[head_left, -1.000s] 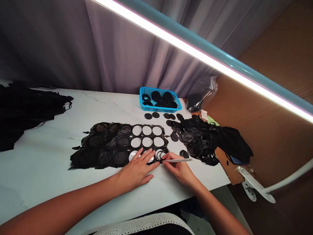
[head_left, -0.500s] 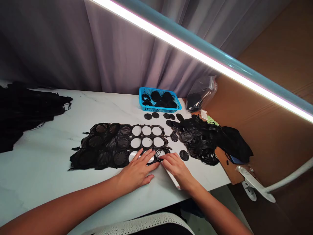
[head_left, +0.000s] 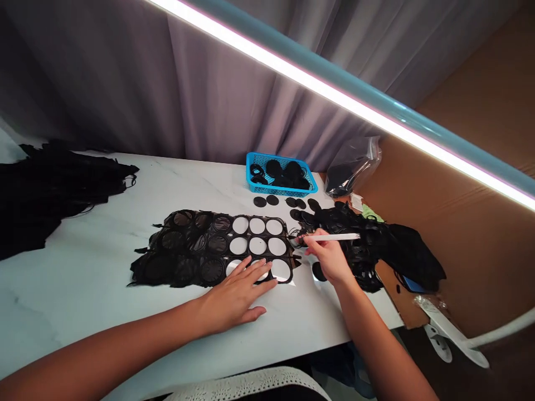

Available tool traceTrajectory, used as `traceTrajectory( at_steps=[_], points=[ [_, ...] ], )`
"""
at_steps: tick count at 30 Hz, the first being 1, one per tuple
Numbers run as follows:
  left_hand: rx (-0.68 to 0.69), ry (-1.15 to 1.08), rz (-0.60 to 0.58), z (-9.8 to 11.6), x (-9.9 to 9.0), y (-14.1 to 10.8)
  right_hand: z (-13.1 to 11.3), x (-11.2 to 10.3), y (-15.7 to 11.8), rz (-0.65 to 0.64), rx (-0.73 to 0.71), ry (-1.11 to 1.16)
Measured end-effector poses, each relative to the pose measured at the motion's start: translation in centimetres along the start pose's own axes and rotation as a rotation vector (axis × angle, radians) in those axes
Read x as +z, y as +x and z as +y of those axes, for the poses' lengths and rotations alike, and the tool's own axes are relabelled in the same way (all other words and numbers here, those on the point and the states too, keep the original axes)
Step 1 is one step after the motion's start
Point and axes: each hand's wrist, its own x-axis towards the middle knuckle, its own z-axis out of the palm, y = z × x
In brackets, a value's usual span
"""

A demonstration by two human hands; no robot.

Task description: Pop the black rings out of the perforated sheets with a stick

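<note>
A black sheet (head_left: 217, 262) with rows of round cut-outs lies on the table. The circles on its right side are open and show white; those on the left are dark. My left hand (head_left: 234, 295) rests flat on its front edge, fingers spread. Beyond the sheet's right edge, my right hand (head_left: 330, 259) grips a white pen-shaped tool (head_left: 334, 237). Thin dark material shows by those fingertips, too small to make out. Just right of it is a heap of black rings and scraps (head_left: 363, 245). A black disc (head_left: 319, 271) is partly behind my right hand.
A blue basket (head_left: 282, 189) with black round pieces stands at the back. Loose black discs (head_left: 259, 201) lie before it. A clear plastic bag (head_left: 355, 167) leans near the brown board at right. Black fabric (head_left: 62, 189) covers the left. A tube lamp (head_left: 292, 67) crosses above.
My right hand has moved right and away from me, from the sheet's front right circle to the scrap heap. That circle now shows fully white. My left hand stays on the sheet.
</note>
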Motion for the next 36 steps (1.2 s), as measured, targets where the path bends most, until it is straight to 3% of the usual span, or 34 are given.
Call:
traceTrajectory(
  at_steps=[4, 8, 11, 14, 23, 29, 30, 32, 35, 36],
  points=[
    [-0.108, 0.097, 0.007, 0.2, -1.1, -1.9, -0.1, 3.5, -1.5, -0.243, 0.251, 0.278],
    [-0.110, 0.161, 0.035, 0.2, -0.8, -4.0, 0.0, 5.9, -3.3, -0.421, 0.281, 0.253],
    [-0.116, 0.182, 0.050, 0.2, -0.2, -4.6, 0.1, 7.1, -4.7, -0.496, 0.114, 0.000],
    [-0.117, 0.179, 0.063, 0.2, 0.2, -4.6, 0.4, 7.8, -5.9, -0.466, -0.076, -0.258],
    [-0.123, 0.149, 0.078, 0.0, 0.5, -4.4, 1.1, 8.2, -6.8, -0.413, -0.211, -0.404],
    [-0.141, 0.068, 0.103, -0.1, 0.5, -4.3, 1.7, 8.6, -7.6, -0.469, -0.597, -0.743],
    [-0.146, 0.055, 0.102, 0.0, 0.4, -4.3, 1.7, 8.2, -7.0, -0.460, -0.637, -0.774],
    [-0.155, 0.041, 0.086, 0.0, 0.2, -4.5, 1.5, 6.5, -4.7, -0.324, -0.641, -0.830],
    [-0.154, 0.023, 0.064, 0.2, -0.3, -4.7, 1.1, 3.2, 0.0, 0.101, -0.485, -0.879],
    [-0.155, 0.014, 0.057, 0.2, -0.4, -4.7, 0.9, 2.3, 1.3, 0.155, -0.428, -0.847]
  ],
)
